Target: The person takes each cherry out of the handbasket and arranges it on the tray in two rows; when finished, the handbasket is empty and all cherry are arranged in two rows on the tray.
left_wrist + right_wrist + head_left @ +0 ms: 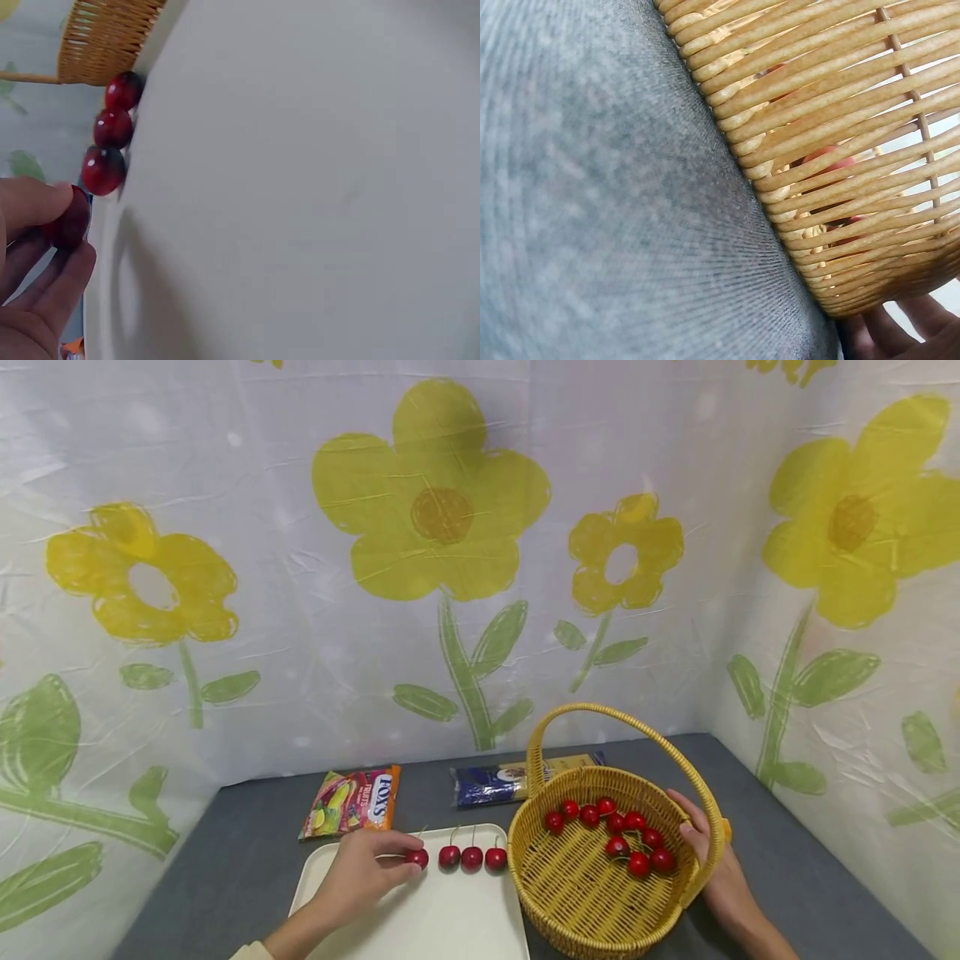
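My left hand pinches a dark red cherry between thumb and fingers at the far edge of a white tray. In the left wrist view, this cherry is held beside a row of three more. Those three cherries stand along the tray's far side with stems up. Right of the tray is a yellow wicker basket with a tall handle, holding several cherries. My right hand holds the basket's right side by the rim; in the right wrist view its fingers are partly hidden by the weave.
A Fox's fruit candy bag lies behind the tray's left corner. Behind the basket lies a blue and gold packet, partly covered by it. The dark grey tabletop meets a flower-printed cloth at the back and sides.
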`<state>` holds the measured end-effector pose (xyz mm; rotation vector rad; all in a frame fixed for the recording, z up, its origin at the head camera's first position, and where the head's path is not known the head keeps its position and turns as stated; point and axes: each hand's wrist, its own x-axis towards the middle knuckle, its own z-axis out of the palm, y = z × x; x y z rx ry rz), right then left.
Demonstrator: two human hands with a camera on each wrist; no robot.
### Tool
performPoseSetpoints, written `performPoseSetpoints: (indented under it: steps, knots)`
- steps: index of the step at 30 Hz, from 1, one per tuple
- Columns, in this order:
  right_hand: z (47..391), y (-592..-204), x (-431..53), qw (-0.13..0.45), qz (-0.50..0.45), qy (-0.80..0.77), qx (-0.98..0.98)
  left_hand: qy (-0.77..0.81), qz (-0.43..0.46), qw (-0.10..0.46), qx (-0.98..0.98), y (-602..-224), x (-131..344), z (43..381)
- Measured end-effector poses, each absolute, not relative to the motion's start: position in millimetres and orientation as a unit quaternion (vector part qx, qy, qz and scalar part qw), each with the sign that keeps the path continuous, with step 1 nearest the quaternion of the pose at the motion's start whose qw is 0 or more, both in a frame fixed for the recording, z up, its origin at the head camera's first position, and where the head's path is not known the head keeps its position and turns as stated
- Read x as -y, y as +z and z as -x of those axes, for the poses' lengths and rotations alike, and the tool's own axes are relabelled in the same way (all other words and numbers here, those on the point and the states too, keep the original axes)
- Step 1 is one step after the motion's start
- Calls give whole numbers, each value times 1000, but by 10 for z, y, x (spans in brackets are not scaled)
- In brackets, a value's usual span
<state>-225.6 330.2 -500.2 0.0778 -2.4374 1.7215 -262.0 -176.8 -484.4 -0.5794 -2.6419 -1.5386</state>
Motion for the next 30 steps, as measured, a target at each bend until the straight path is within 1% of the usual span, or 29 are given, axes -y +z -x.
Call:
performPoseSetpoints:
  steps: [10, 16, 26, 30]
  knots:
    - [2256, -5010, -3301, 77, -27, 579, 812, -406, 235, 31, 883, -4877, 1680, 2712]
    - [2254, -5009, -3297, 79, -32, 579, 811, -406, 242, 22, 881, -4884, 1666, 2735]
    - [2271, -5025, -3306, 79, -33, 581, 809, -414, 251, 30, 874, -4925, 1646, 2740]
    - [2273, -5029, -3307, 75, -34, 586, 806, -426, 249, 19, 870, -4916, 1658, 2725]
